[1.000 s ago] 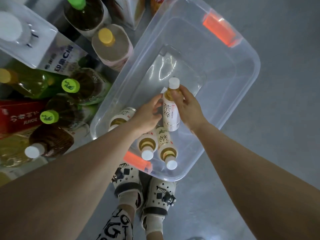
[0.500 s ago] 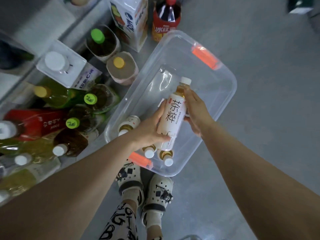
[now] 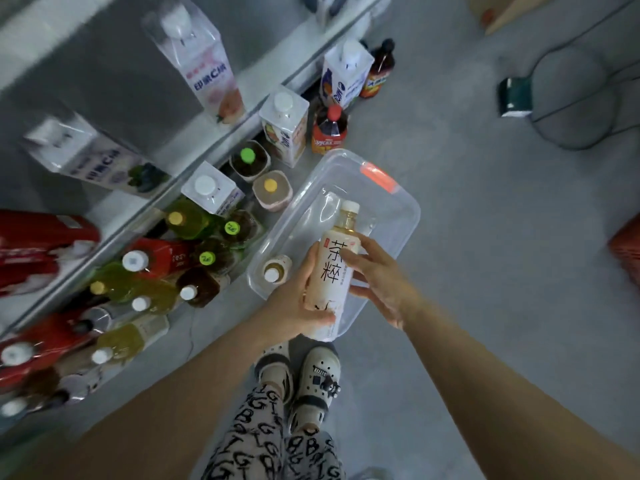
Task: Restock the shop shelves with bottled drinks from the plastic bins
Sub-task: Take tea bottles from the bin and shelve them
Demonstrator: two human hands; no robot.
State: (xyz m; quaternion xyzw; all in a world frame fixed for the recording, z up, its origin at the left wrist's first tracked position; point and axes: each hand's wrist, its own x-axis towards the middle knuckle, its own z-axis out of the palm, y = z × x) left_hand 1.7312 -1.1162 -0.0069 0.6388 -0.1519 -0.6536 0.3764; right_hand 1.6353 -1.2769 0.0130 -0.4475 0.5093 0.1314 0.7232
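A white-labelled tea bottle (image 3: 330,268) with a white cap is held above the clear plastic bin (image 3: 398,233) on the floor. My left hand (image 3: 298,303) grips its lower half from the left. My right hand (image 3: 379,275) holds its right side, fingers across the label. One more tea bottle (image 3: 275,270) lies in the bin's near left corner; anything else in the bin is hidden behind my hands and the bottle. The grey shelves (image 3: 114,74) rise at the left.
The bottom shelf holds several bottles (image 3: 194,220) and red cartons (image 3: 162,256); the upper shelf carries white cartons (image 3: 204,67). More cartons and a red-capped bottle (image 3: 330,128) stand on the floor by the bin. A red crate (image 3: 628,251) is at the right edge. My feet (image 3: 298,375) are behind the bin.
The bottle has been lifted out of the bin and higher, with my left hand now round its base. The view has pulled back and up, showing the upper shelf.
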